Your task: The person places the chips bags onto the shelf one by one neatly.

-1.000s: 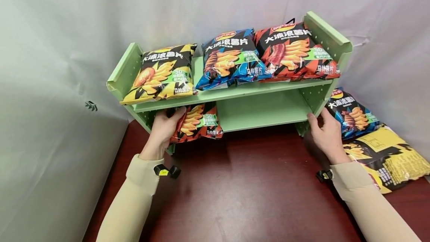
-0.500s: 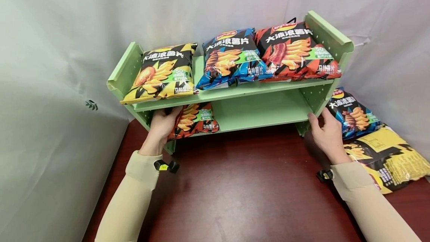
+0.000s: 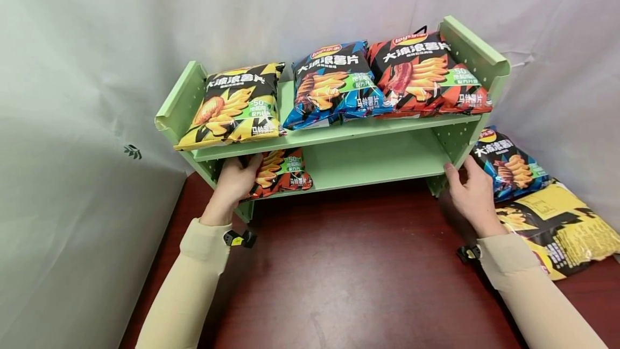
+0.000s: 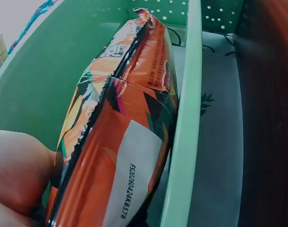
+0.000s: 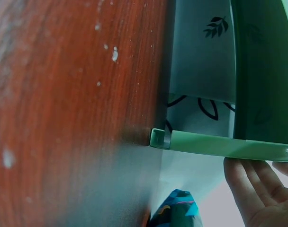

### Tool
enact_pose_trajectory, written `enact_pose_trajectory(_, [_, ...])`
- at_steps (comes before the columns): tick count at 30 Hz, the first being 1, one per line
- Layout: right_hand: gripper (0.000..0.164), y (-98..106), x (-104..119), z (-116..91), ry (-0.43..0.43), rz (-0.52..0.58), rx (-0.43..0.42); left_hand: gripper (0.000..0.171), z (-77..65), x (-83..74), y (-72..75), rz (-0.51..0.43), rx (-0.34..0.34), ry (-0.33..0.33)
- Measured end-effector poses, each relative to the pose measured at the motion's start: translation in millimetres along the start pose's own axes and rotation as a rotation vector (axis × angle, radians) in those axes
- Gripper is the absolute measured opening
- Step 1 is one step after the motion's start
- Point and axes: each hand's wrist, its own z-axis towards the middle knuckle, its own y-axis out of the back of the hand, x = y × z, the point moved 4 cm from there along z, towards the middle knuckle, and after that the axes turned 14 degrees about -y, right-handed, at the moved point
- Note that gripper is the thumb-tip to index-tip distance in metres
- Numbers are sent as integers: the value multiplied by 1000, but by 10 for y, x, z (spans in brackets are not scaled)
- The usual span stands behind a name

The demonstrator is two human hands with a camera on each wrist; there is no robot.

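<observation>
My left hand grips a red-and-black bag of potato chips by its left part, on the left of the lower shelf. In the left wrist view, a thumb lies against the side of this chip bag, whose crimped seam faces the camera. The hand's other fingers are hidden behind the bag. Over on the right, my right hand holds the side panel of the green two-tier shelf rack, thumb at its front edge. In the right wrist view, straight fingers touch the panel's outer face.
On the upper shelf lie a yellow chip bag, a blue one and a red one. Right of the rack, another blue bag and a large yellow bag lie on the dark red table.
My left hand has pushed the red chip bag left and further back onto the lower shelf. My right hand has stayed at the rack's side panel.
</observation>
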Motion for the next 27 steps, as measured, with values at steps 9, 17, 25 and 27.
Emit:
enact_pose_trajectory(9, [37,0,6,-6,7,-2,-4,77,-9,-39,-3,283,16,-95])
enact_pose_trajectory(17, [36,-3,-1,-5,17,-7,-12,67,-40,-79,5,443,13,-89])
enact_pose_trajectory(25, [37,3,-4,-2,15,-3,-16,75,-77,-115,3,444,-23,-155])
enact_pose_trajectory(27, [37,5,-5,-3,13,0,-17,79,-96,-126,1,443,-26,-178])
